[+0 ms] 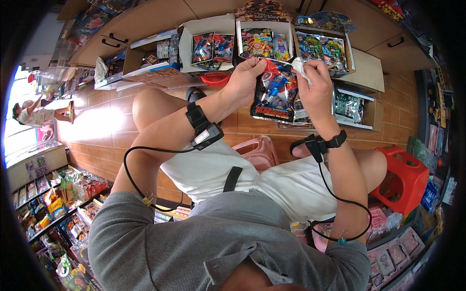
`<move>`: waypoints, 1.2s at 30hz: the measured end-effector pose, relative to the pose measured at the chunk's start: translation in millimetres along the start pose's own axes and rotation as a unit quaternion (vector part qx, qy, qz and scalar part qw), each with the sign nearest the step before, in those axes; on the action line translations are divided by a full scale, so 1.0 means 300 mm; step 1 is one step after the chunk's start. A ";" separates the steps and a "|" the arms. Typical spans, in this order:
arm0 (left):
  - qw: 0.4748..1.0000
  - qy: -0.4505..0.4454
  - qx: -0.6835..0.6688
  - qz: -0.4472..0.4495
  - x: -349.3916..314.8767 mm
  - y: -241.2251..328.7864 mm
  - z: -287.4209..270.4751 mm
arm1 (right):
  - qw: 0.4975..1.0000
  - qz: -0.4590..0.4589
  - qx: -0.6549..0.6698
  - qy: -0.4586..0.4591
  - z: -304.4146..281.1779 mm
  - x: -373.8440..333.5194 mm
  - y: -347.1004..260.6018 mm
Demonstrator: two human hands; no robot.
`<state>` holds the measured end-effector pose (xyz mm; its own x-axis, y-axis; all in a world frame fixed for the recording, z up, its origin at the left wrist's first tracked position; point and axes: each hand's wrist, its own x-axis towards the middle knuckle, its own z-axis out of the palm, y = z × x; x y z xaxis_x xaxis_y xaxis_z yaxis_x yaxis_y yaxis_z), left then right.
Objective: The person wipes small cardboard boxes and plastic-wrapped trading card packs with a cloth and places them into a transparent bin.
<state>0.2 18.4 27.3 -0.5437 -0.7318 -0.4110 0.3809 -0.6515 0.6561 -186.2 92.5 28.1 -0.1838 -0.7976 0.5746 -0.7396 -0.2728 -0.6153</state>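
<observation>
Grey ribbed shirt [194,247], nearest the viewer, with the seated person's two forearms reaching from it toward a glossy dark packet [275,94]. The packet hangs between the two hands, its printed face toward the wearer and its top edge uppermost.

Left hand [248,75]: closed in a pinch, thumb against bent fingers, on the packet's upper left corner. Right hand [315,87]: fingers curled narrowly around a crumpled white wad [301,70] at the packet's upper right corner; from where I stand I cannot tell whether they also grip the film.

Technique: the step appears to be a wipe of the packet's surface. It is probably best done with the left pinch firm, so the film stays taut, and with the wad flattened under the right fingertips. Light strokes leading away from the left hand should keep the film from creasing.

Pose: both forearms converge forward over the lap; the left wrist, in a black strap [196,118], is nearly straight, while the right hand angles inward. Just beyond the left hand stands an open box [208,26] of packets; beyond the right hand, another [349,53].
</observation>
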 end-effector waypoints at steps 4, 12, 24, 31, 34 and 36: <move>1.000 -0.008 0.011 0.026 0.014 0.012 -0.042 | 0.999 -0.028 -0.028 0.010 -0.010 0.000 -0.063; 0.997 0.038 -0.034 0.059 0.046 0.039 -0.065 | 0.994 -0.040 0.008 -0.100 0.024 -0.068 -0.104; 0.988 0.085 -0.119 0.044 0.082 0.136 -0.070 | 0.982 0.176 0.069 -0.018 0.013 -0.062 0.048; 0.996 0.084 -0.009 0.008 0.036 0.041 -0.037 | 0.712 0.468 0.513 -0.104 0.046 -0.087 -0.046; 0.998 0.065 -0.017 0.006 0.038 0.029 -0.044 | 0.731 0.427 0.523 -0.101 0.046 -0.076 -0.049; 0.999 0.050 -0.019 -0.003 0.040 0.030 -0.049 | 0.771 0.421 0.468 -0.093 0.033 -0.071 -0.024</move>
<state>8.1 0.8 18.9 -0.4698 -0.7432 -0.4763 0.4071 -0.6612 0.6302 -170.4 106.1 15.1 -0.1837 -0.9438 -0.2748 0.3998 0.1837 -0.8980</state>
